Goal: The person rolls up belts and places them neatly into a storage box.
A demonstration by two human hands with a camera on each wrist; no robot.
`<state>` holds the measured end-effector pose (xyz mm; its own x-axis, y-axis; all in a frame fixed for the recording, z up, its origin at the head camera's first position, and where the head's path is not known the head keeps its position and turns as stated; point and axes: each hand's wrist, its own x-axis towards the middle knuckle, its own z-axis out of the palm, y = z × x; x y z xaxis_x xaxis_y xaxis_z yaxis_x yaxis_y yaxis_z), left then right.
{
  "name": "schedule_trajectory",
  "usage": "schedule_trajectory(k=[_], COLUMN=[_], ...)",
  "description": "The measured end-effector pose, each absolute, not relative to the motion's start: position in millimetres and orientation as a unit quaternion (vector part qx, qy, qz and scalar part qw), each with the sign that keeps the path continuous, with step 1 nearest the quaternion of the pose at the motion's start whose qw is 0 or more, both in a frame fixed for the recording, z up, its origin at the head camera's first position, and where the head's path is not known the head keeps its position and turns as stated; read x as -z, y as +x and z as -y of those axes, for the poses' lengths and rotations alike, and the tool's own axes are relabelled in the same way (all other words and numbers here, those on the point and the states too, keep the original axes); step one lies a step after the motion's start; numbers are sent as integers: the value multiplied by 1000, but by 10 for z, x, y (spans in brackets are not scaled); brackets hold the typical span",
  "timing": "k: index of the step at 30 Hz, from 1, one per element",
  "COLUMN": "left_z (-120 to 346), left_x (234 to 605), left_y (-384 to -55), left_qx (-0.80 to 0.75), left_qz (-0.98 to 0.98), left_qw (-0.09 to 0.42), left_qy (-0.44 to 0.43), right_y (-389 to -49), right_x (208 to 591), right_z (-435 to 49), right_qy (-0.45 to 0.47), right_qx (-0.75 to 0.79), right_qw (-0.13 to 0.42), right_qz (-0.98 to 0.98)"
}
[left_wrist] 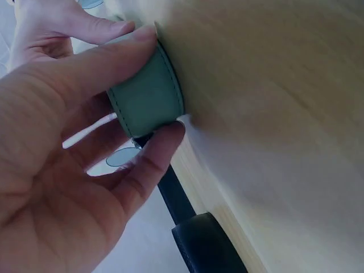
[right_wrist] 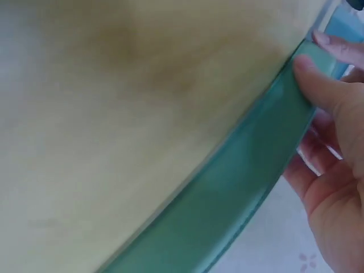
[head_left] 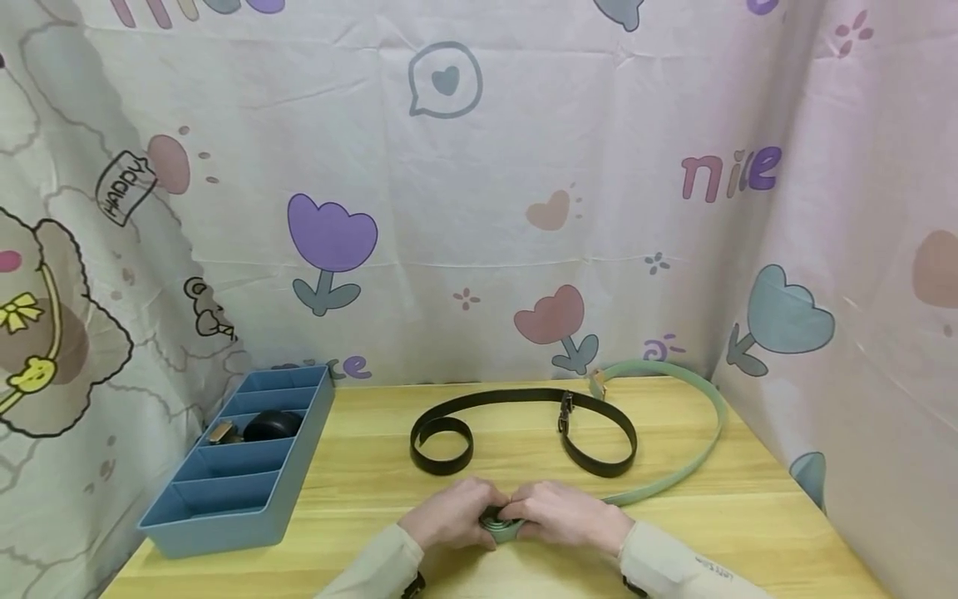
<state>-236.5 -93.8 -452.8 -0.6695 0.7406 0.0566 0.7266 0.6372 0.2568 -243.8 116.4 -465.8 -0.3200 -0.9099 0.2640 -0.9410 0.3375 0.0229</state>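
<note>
A green belt (head_left: 720, 416) stands on edge on the table, one end rolled into a small coil (head_left: 503, 531) near the front. My left hand (head_left: 455, 513) grips that coil, thumb and fingertips on its stitched outer face (left_wrist: 149, 94) in the left wrist view. At the coil's other side, my right hand (head_left: 566, 512) pinches the strap between thumb and fingers; the right wrist view shows the green strap (right_wrist: 222, 187) running away from it. From there the belt curves right and back to its gold-coloured buckle (head_left: 598, 384). The coil's centre is partly hidden by my fingers.
Behind my hands a black belt (head_left: 509, 397) stands on edge, looped at both ends, its dark buckle (head_left: 565, 413) toward the right. On the left sits a blue divided box (head_left: 301, 466) with a rolled black belt (head_left: 273, 425) in one compartment. Patterned cloth (head_left: 464, 208) surrounds the table.
</note>
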Motion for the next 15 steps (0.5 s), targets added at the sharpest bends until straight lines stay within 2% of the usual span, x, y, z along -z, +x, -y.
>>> schedule_trajectory(k=[4, 9, 15], left_z=[930, 909, 909], left_x=[4530, 4536, 4519], left_y=[-2365, -2341, -2373], left_qx=[-147, -159, -159], left_qz=[-909, -923, -911], left_qw=[33, 9, 30], left_qy=[389, 350, 378], right_y=[-2431, -2443, -2479], right_x=[4660, 4667, 4676], right_z=[-1154, -1135, -1204], right_qy=[561, 562, 568], right_qx=[-77, -94, -102], right_qw=[113, 103, 93], right_qz=[816, 816, 812])
